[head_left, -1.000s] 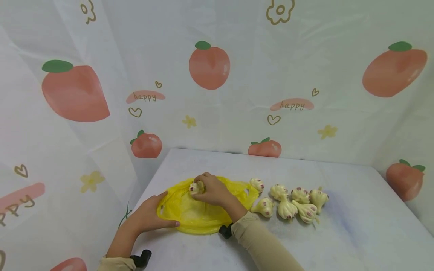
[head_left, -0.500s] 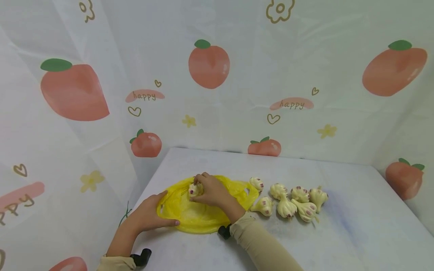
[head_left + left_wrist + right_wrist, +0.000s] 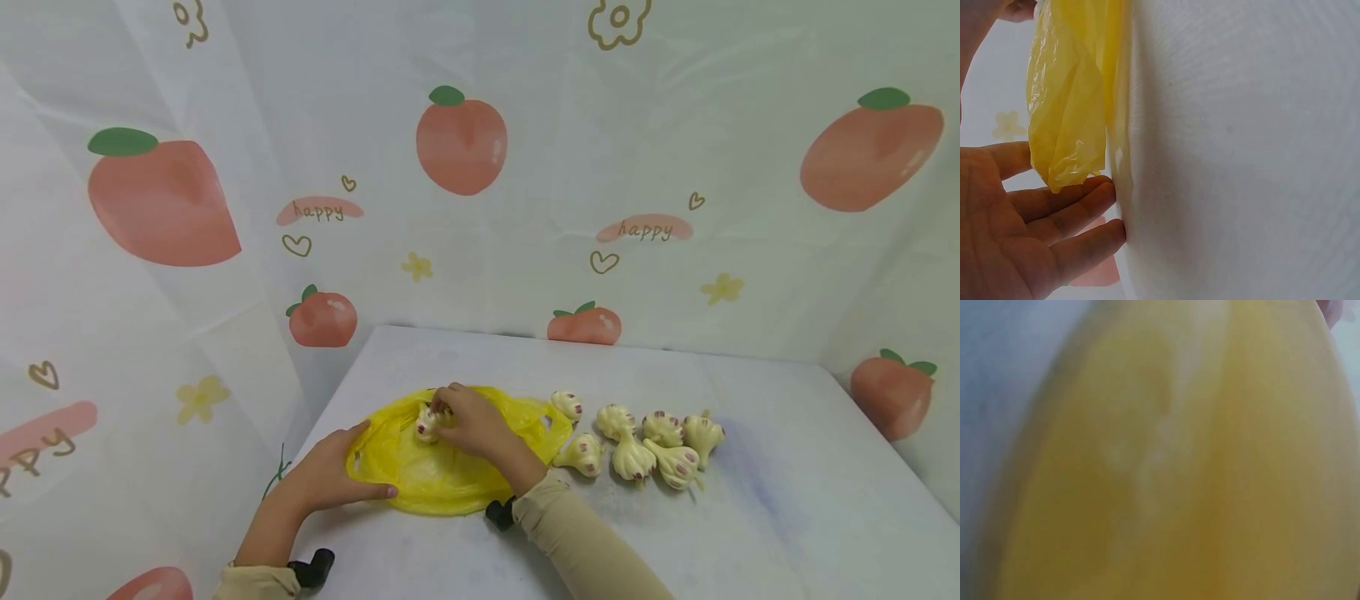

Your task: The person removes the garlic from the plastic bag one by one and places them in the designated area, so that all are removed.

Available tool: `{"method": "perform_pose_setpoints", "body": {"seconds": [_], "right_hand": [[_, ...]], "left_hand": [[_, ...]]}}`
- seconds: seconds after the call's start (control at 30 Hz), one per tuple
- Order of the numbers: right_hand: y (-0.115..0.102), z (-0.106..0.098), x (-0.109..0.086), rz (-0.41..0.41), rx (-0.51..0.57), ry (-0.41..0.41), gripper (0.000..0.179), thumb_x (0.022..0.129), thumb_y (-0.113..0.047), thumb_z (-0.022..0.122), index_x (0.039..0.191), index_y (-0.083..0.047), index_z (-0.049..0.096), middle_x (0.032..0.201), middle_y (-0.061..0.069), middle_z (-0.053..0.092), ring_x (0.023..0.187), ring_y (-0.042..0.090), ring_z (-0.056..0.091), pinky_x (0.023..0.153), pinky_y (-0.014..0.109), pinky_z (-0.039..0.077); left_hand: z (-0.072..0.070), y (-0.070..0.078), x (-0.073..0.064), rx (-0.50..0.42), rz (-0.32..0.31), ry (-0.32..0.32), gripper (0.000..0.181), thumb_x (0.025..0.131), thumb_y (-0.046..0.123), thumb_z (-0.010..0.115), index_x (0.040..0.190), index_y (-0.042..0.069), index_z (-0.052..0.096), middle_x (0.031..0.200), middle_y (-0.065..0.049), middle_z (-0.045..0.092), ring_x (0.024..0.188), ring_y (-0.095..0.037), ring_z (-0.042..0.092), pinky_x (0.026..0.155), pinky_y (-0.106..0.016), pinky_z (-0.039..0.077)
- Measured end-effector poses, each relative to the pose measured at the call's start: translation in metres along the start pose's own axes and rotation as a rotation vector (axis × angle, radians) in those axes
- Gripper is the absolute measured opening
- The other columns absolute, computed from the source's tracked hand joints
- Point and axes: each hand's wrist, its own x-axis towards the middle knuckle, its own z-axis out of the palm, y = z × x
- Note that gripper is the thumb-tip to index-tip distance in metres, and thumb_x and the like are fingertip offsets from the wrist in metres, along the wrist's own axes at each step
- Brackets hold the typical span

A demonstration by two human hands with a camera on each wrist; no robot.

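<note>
A crinkled yellow plastic bag [image 3: 453, 492] lies spread on the white table, its mouth facing up. Over that mouth my right hand [image 3: 477, 423] holds a cream garlic bulb [image 3: 426, 423] with purple marks, fingers and thumb around its right side. My left hand [image 3: 330, 473] rests at the bag's left edge, thumb and fingers spread apart. The left wrist view shows the yellow plastic [image 3: 1069, 106] against loosely extended fingers [image 3: 1088, 247]. Blurred yellow plastic [image 3: 1166, 487] fills most of the right wrist view, where the garlic and right fingers are hidden.
Right of the bag lie several garlic bulbs [image 3: 632, 458], with one bulb [image 3: 581, 455] close to the right forearm and another bulb [image 3: 567, 406] at the bag's right edge. A white, fruit-printed curtain [image 3: 525, 233] stands behind and left of the table [image 3: 787, 467].
My right hand has lowered the garlic bulb slightly, and the bulb sits a little further left in the bag's mouth. The left hand stays almost in place.
</note>
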Motion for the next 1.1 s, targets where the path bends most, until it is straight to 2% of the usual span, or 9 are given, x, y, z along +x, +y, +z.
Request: {"method": "perform_pose_setpoints", "body": {"seconds": [0.27, 0.53, 0.77, 1.1], "right_hand": [[0.001, -0.001, -0.003, 0.007, -0.021, -0.028, 0.033, 0.098, -0.025, 0.079, 0.129, -0.015, 0.072, 0.110, -0.001, 0.068, 0.095, 0.010, 0.062, 0.083, 0.024, 0.056], [0.000, -0.006, -0.007, 0.024, 0.034, -0.053, 0.023, 0.098, -0.022, 0.079, 0.119, -0.014, 0.076, 0.105, -0.001, 0.066, 0.092, 0.010, 0.062, 0.082, 0.023, 0.055], [-0.003, -0.017, -0.015, -0.015, 0.091, -0.066, 0.024, 0.100, -0.021, 0.077, 0.121, -0.011, 0.076, 0.111, 0.002, 0.069, 0.097, 0.015, 0.067, 0.083, 0.023, 0.056], [0.000, -0.034, -0.033, -0.054, 0.137, -0.012, 0.023, 0.100, -0.018, 0.076, 0.122, -0.011, 0.074, 0.111, 0.001, 0.067, 0.097, 0.019, 0.066, 0.081, 0.025, 0.056]], "left_hand": [[0.000, 0.001, 0.000, 0.016, -0.007, -0.005, 0.124, 0.069, 0.074, 0.086, 0.161, 0.003, 0.042, 0.152, -0.022, 0.056, 0.137, -0.040, 0.057, 0.113, -0.064, 0.049], [-0.001, 0.003, 0.001, 0.016, -0.021, -0.016, 0.125, 0.069, 0.074, 0.087, 0.162, 0.003, 0.042, 0.154, -0.023, 0.055, 0.139, -0.042, 0.055, 0.113, -0.065, 0.048], [-0.002, 0.004, 0.000, 0.010, -0.023, -0.017, 0.125, 0.069, 0.073, 0.087, 0.162, 0.004, 0.041, 0.155, -0.023, 0.054, 0.139, -0.042, 0.055, 0.114, -0.065, 0.047], [0.000, 0.001, 0.000, 0.016, -0.012, -0.006, 0.125, 0.069, 0.074, 0.086, 0.162, 0.003, 0.041, 0.154, -0.024, 0.055, 0.140, -0.042, 0.054, 0.115, -0.065, 0.047]]}}
